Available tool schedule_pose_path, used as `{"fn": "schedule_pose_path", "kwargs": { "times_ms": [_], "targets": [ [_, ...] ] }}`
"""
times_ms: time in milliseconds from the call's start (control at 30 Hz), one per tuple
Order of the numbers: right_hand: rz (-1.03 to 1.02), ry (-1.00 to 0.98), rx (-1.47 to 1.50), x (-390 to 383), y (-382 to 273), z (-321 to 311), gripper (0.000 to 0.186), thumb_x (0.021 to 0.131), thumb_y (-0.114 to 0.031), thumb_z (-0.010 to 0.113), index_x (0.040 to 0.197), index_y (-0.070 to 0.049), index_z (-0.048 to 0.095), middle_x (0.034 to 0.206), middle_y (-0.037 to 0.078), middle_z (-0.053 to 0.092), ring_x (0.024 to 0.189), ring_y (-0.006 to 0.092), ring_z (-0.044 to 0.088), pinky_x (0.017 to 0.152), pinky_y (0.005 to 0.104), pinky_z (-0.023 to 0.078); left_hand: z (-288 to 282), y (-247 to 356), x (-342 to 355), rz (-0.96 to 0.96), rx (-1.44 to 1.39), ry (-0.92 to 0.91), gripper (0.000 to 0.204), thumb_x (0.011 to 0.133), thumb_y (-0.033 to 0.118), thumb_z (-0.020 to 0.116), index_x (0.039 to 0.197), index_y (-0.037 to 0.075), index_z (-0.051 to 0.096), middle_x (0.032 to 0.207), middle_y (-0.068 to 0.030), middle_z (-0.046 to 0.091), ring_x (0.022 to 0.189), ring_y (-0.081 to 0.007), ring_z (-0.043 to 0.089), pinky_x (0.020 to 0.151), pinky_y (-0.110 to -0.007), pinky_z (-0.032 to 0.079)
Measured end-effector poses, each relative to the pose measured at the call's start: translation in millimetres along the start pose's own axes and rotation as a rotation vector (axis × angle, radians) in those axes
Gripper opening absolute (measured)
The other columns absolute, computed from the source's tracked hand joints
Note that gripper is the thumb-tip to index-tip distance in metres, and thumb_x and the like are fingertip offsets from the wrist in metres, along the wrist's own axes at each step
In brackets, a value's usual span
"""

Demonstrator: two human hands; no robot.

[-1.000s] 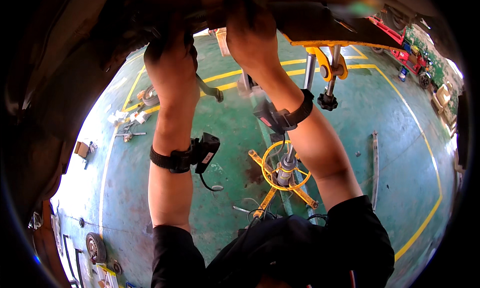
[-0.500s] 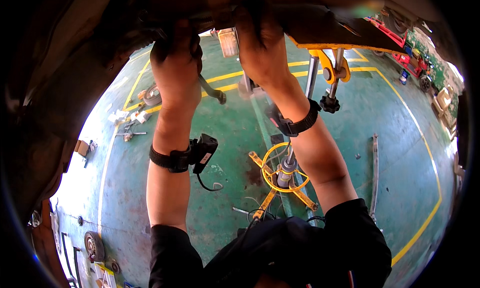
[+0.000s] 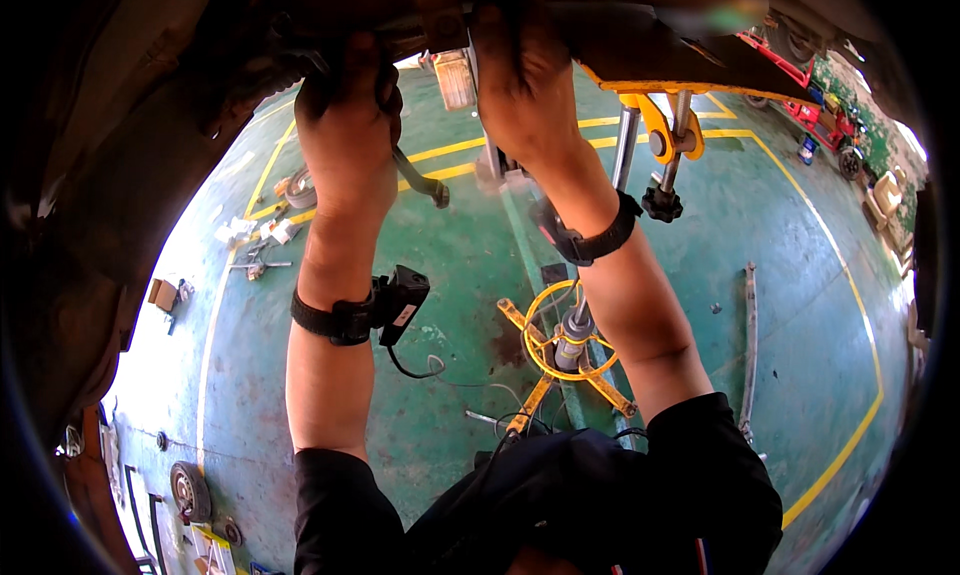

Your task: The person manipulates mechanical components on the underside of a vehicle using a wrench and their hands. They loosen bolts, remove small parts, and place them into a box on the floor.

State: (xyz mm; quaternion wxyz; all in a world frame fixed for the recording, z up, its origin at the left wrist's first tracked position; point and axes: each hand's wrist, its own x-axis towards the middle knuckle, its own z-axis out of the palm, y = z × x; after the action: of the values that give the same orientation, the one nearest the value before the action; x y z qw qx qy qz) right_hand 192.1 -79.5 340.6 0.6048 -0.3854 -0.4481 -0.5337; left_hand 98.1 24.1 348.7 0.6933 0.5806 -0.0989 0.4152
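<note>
Overhead is the dark underside of a vehicle (image 3: 430, 0), and both my arms reach up to it. My left hand (image 3: 345, 125) is closed against it at the upper left; its fingertips are lost in shadow. A bent grey-green bar or hose (image 3: 425, 183) sticks out behind that hand, and I cannot tell if the hand holds it. To the right, my right hand (image 3: 525, 90) has its fingers curled up at the underside, and darkness hides what they grip. Black straps circle both wrists, with a small black box (image 3: 405, 300) on the left one.
A yellow-edged plate (image 3: 700, 83) on a yellow-and-chrome support (image 3: 660, 140) stands right of my right hand. Below is a jack stand with a yellow ring (image 3: 570, 345). A metal bar (image 3: 750, 345), loose wheels (image 3: 190, 490) and a red cart (image 3: 825, 125) lie around the green floor.
My left hand and forearm have shifted slightly left. My right hand stays at nearly the same spot on the underside.
</note>
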Motion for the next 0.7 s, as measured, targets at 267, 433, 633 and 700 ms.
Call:
{"fn": "schedule_pose_path", "kwargs": {
  "times_ms": [267, 433, 633, 700],
  "targets": [
    [-0.026, -0.264, -0.542, 0.4, -4.0, 0.9, 0.019, 0.100, -0.011, 0.046, 0.105, 0.005, 0.056, 0.078, 0.022, 0.062, 0.067, 0.0369, 0.055, 0.056, 0.0404, 0.045, -7.3, 0.4, 1.1, 0.039, 0.022, -0.039, 0.024, 0.099, 0.028, 0.060, 0.085, 0.009, 0.053, 0.064, 0.0032, 0.047, 0.049, -0.0045, 0.035, 0.042, -0.022, 0.023],
    [0.003, 0.016, -0.024, -0.5, -1.4, 7.1, 0.019, 0.101, -0.013, 0.047, 0.100, 0.004, 0.055, 0.078, 0.021, 0.059, 0.065, 0.0288, 0.051, 0.055, 0.0372, 0.043, -4.2, -1.5, 0.3, 0.016, -0.021, 0.003, 0.018, 0.100, 0.024, 0.057, 0.088, 0.011, 0.055, 0.065, 0.0031, 0.044, 0.048, -0.0043, 0.031, 0.042, -0.021, 0.018],
    [0.246, -0.131, 0.056, 4.3, -4.6, -1.4, 0.024, 0.101, -0.014, 0.047, 0.089, 0.004, 0.057, 0.069, 0.020, 0.054, 0.058, 0.0260, 0.047, 0.054, 0.0370, 0.040, 3.6, 0.3, -3.4, 0.006, -0.001, 0.027, 0.019, 0.100, 0.024, 0.057, 0.086, 0.011, 0.054, 0.065, 0.0029, 0.043, 0.048, -0.0044, 0.031, 0.042, -0.021, 0.018],
    [0.364, -0.187, 0.010, 7.1, -10.9, -1.3, 0.024, 0.100, -0.014, 0.048, 0.087, 0.004, 0.057, 0.067, 0.021, 0.054, 0.055, 0.0295, 0.047, 0.053, 0.0373, 0.039, -0.3, 1.3, -3.0, 0.019, 0.017, 0.012, 0.020, 0.100, 0.024, 0.057, 0.086, 0.010, 0.054, 0.065, 0.0027, 0.043, 0.048, -0.0044, 0.031, 0.042, -0.021, 0.018]
  ]
}}
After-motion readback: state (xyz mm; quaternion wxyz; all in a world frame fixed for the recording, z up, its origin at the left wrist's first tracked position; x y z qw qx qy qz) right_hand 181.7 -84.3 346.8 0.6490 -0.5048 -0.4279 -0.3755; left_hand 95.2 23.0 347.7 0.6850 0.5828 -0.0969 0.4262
